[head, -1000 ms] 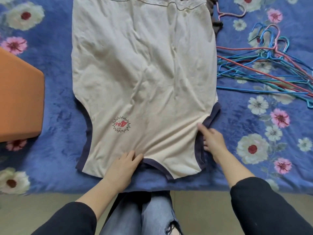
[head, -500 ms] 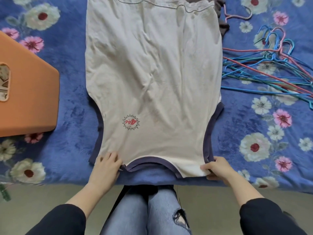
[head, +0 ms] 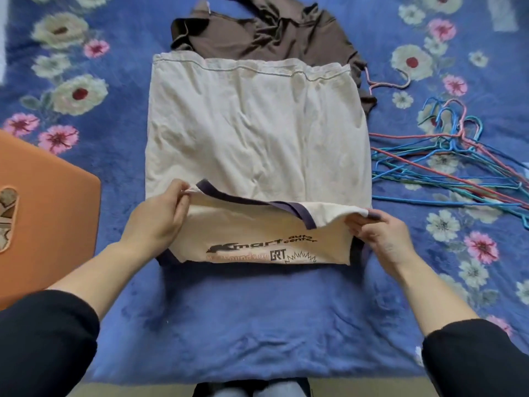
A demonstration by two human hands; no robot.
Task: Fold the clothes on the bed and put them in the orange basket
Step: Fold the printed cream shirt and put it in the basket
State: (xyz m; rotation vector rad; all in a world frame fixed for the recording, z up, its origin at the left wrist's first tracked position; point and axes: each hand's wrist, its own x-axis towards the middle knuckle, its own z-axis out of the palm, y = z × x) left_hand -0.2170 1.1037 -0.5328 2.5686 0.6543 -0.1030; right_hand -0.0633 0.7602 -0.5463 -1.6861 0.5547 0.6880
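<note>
Because the shirt (head: 257, 133) looks like thin cotton, I judge it light, limp and quick to crease, with no stiffness to hold a fold by itself. It lies flat on the blanket (head: 257, 325), hem away from me, with its near end turned up and over so the print on the underside shows.

The left hand (head: 156, 216) pinches the left corner of that turned end between thumb and curled fingers. The right hand (head: 380, 233) pinches the right corner the same way, by the navy trim. I think these are the right places to hold. With the two corners drawn gently apart, the edge should be taut and the fold should land square. A single hold in the middle would let it sag. The plush blanket probably drags on the cloth, so I would lift rather than slide.

The basket (head: 48, 213) stands at the left, apart from the shirt and cut off by the frame. I see one wall and a handle slot, nothing of the inside. A brown garment (head: 257, 32) lies crumpled beyond the shirt, partly under the hem, so I cannot tell its shape. The hangers (head: 446, 161) are too tangled to count. Most fingertips are hidden under the cloth.
</note>
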